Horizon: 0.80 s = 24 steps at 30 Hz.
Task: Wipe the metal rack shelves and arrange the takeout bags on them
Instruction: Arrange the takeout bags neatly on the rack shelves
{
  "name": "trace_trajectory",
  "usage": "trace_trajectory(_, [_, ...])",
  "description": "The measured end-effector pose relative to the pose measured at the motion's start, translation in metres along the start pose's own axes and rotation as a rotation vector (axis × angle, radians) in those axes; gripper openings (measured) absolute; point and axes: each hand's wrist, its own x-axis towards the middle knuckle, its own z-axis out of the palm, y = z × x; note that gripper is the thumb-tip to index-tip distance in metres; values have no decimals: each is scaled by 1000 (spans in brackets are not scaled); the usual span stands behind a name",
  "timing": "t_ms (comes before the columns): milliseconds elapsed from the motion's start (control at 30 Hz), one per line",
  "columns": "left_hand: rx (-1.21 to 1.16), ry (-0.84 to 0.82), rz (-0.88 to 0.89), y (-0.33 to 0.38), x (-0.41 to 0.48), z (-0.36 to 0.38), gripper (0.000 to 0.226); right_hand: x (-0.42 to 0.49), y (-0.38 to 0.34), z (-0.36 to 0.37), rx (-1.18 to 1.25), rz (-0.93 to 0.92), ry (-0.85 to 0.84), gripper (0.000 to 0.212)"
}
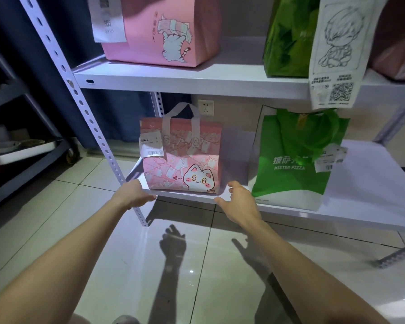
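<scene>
A pink cat-print takeout bag (181, 157) stands upright at the left end of the lower white rack shelf (365, 183), with a receipt stuck to its front. My left hand (136, 191) is at the bag's lower left corner, fingers loosely bent near the shelf edge, holding nothing. My right hand (237, 197) hovers at the bag's lower right corner, fingers spread and relaxed. A green Mister Pizza bag (292, 169) stands to the right on the same shelf. On the upper shelf (173, 77) sit a pink cat bag (164, 31) and a green bag (288, 40).
A long printed receipt (339, 50) hangs down over the upper shelf edge at right. The perforated rack post (91, 118) rises at left. A dark cart (21, 155) with trays stands at far left. Glossy tiled floor (197, 265) lies below.
</scene>
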Motion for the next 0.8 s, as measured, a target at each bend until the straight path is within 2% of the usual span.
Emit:
trace_trajectory(133, [-155,100,80,3,-5,-6,51,8,-14,-4,32,-53,11,97])
trace_trajectory(200, [-185,138,90,5,-8,-8,55,12,-21,-3,54,-79,-28,98])
trace_trajectory(300, [-222,154,126,6,-7,-8,64,14,-30,-1,69,-102,-67,89])
trace_trajectory(533, [-228,114,127,-2,-5,-11,59,8,-32,-1,64,-82,-42,84])
trace_trajectory(667, [-236,94,131,1,-13,-11,63,-2,-29,-16,36,-55,-54,73])
trace_trajectory(800, [-199,47,206,18,-34,-19,58,-13,-24,-35,-62,-66,-148,56])
